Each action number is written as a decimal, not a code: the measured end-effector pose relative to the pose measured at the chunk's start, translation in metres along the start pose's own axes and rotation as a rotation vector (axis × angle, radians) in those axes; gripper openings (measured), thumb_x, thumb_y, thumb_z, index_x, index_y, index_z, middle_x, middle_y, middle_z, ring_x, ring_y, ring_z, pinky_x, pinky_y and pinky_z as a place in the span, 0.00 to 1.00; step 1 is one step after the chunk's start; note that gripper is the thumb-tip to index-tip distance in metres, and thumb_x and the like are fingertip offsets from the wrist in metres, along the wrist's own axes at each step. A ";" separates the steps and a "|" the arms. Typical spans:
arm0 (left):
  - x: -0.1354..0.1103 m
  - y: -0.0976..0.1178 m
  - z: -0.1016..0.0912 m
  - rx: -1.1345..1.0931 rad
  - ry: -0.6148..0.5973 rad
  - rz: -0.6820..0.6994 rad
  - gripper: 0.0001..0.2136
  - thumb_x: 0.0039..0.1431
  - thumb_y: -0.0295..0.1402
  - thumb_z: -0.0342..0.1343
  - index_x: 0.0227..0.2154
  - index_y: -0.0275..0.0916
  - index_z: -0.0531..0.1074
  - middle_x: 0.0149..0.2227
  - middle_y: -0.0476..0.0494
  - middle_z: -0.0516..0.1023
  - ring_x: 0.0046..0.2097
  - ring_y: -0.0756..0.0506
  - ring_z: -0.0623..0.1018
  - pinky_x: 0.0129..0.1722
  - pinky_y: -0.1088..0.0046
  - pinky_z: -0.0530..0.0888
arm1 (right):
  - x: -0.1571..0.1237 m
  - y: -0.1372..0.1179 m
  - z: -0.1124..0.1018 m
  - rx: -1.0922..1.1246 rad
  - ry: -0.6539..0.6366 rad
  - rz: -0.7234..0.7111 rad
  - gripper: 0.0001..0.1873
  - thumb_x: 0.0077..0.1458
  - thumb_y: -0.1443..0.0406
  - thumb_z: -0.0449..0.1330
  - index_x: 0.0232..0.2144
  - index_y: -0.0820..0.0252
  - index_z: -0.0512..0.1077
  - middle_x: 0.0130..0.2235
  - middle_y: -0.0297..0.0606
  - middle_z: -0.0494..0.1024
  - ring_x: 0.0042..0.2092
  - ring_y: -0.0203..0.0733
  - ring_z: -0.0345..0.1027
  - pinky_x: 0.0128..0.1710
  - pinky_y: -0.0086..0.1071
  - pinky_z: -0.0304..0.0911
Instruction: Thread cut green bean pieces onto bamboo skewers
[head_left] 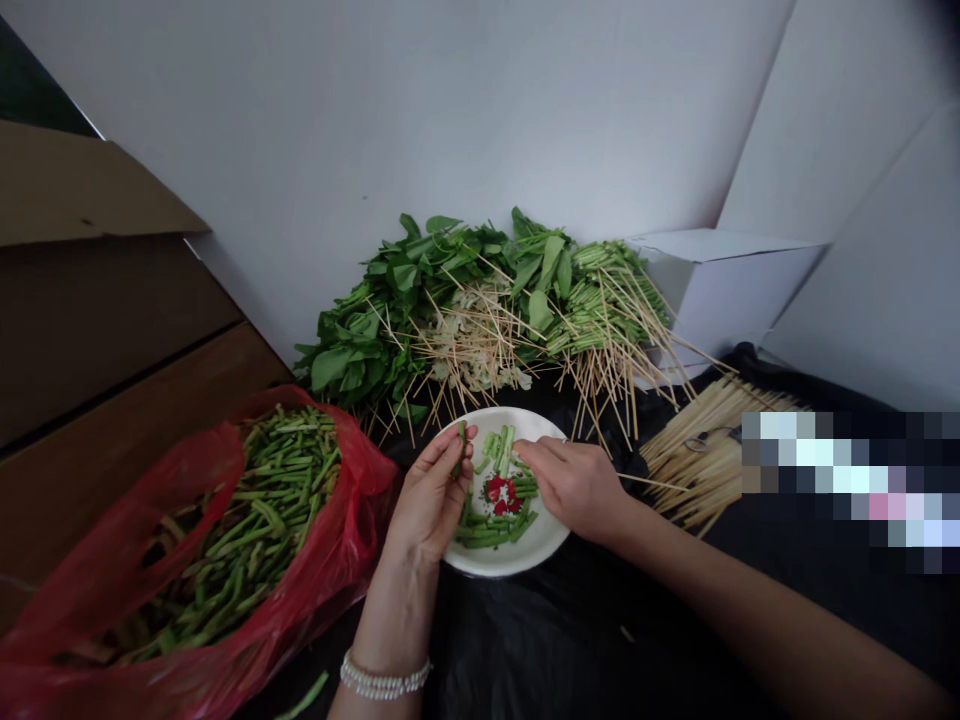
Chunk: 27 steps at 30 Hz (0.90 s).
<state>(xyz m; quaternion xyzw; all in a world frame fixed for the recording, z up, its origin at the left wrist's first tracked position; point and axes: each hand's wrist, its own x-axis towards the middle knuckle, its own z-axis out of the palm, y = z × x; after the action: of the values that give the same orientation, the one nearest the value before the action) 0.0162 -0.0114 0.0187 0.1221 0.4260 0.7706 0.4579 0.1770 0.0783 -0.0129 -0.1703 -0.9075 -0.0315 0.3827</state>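
Over the left rim of a white plate [544, 558], my left hand [431, 490] pinches a short green stem piece [460, 436]. My right hand [574, 485] is closed at the plate's right side, its fingertips by some pale green stem pieces [504, 448]. A bamboo skewer [652, 482] sticks out from under this hand toward the right, and its other end is hidden. Cut green stems [491, 532] lie in the plate around a red printed pattern.
A red plastic bag [367, 470] full of green stems stands at left. Behind the plate are leafy greens [345, 350], skewered pale pieces [472, 330] and skewered stems [607, 300]. Loose bamboo skewers [697, 450] lie at right, near a white box [742, 290].
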 end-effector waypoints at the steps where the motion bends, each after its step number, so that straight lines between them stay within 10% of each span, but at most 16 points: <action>1: 0.000 0.000 0.000 -0.001 0.006 0.008 0.08 0.51 0.18 0.60 0.34 0.33 0.78 0.35 0.43 0.80 0.31 0.54 0.77 0.30 0.85 0.75 | 0.000 0.000 0.000 -0.002 0.000 -0.001 0.17 0.59 0.72 0.46 0.43 0.63 0.72 0.29 0.35 0.75 0.28 0.34 0.65 0.29 0.29 0.58; 27: 0.001 -0.003 -0.002 0.028 -0.015 0.034 0.09 0.47 0.20 0.64 0.33 0.32 0.79 0.30 0.45 0.80 0.30 0.54 0.77 0.29 0.84 0.74 | 0.001 0.000 -0.002 -0.017 0.000 0.009 0.16 0.57 0.72 0.47 0.43 0.63 0.72 0.29 0.35 0.75 0.27 0.35 0.66 0.28 0.29 0.57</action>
<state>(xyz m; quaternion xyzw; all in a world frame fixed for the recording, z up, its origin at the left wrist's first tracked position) 0.0156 -0.0111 0.0149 0.1413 0.4312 0.7715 0.4460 0.1776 0.0778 -0.0113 -0.1778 -0.9064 -0.0372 0.3813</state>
